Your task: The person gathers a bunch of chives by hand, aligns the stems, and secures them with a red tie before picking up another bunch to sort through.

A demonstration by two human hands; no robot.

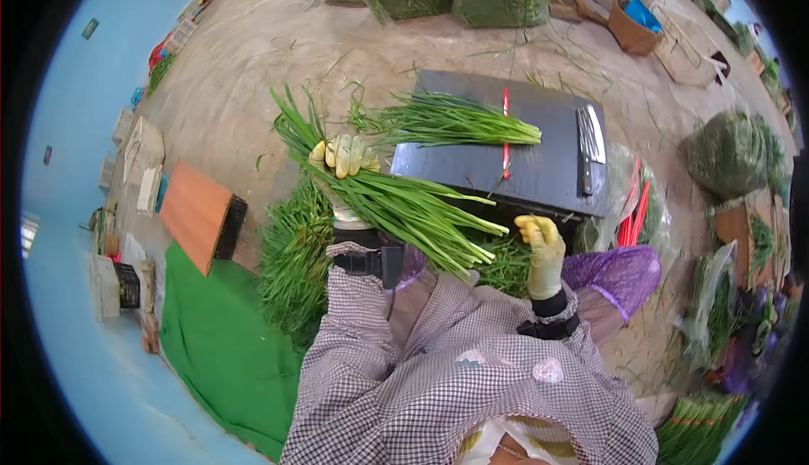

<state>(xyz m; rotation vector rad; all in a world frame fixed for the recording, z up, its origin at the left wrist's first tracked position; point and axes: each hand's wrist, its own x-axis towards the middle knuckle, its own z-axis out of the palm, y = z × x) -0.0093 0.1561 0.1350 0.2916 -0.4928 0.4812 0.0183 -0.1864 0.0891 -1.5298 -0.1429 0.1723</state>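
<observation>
My left hand (344, 157), in a pale yellow glove, is closed around a bunch of long green garlic chives (413, 210). Their pale stem ends point right, above my lap. My gloved right hand (542, 250) is just beyond those ends, its fingers curled in; whether anything is between them is hidden. A second bunch of chives (468, 119) lies on a dark board (548, 98), across a red strip (506, 161). A knife (587, 174) with a black handle rests at the board's right side. Loose greens (295, 254) are heaped beside my left forearm.
Several bags of greens (501, 1) stand at the back. Red strips (636, 212) lie in clear plastic right of the board. An orange-brown panel (198, 216) and green cloth (223, 330) are at left. Another bagged bundle (733, 153) and a cardboard box (746, 225) sit at right.
</observation>
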